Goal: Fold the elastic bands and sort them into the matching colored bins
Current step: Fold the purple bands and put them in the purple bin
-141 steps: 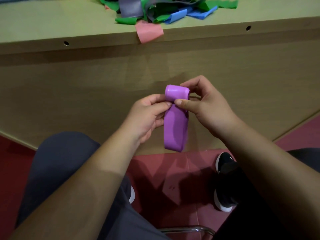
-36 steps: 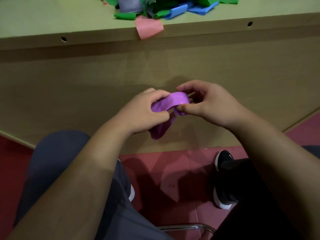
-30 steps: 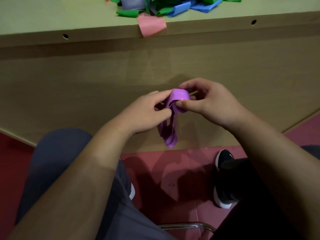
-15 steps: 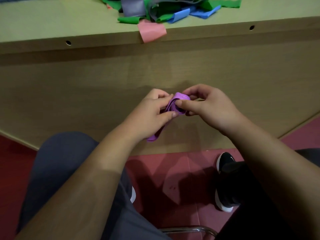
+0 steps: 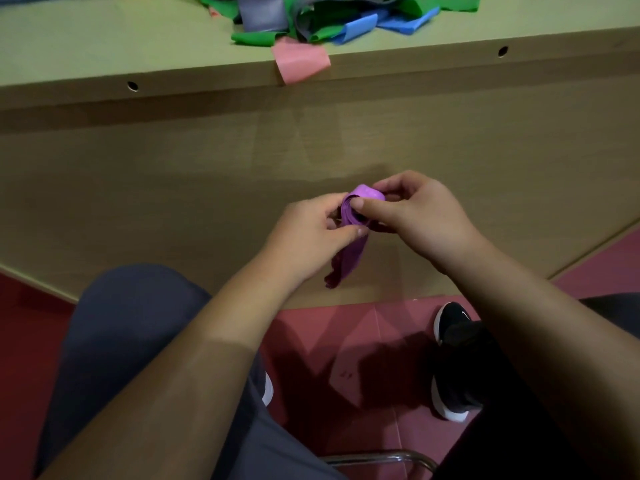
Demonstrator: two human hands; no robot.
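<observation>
A purple elastic band [image 5: 356, 216] is partly wound into a small roll, held in front of the desk's wooden front panel, below the desktop. My right hand [image 5: 415, 216] pinches the roll between thumb and fingers. My left hand [image 5: 311, 233] grips the band just beneath the roll, and a loose tail hangs down from it. On the desktop at the top lies a pile of bands [image 5: 325, 19] in green, blue and grey, with a pink band [image 5: 300, 61] drooping over the edge. No bins are in view.
The desk edge [image 5: 207, 79] runs across the top, with its wooden panel close behind my hands. My knees, black shoes [image 5: 453, 362] and a red floor are below. A chrome chair rail [image 5: 381, 457] shows at the bottom.
The hanging length of the purple band has been wound up into a roll between my hands, so the loose tail is much shorter than at first. Both hands have stayed in about the same place.
</observation>
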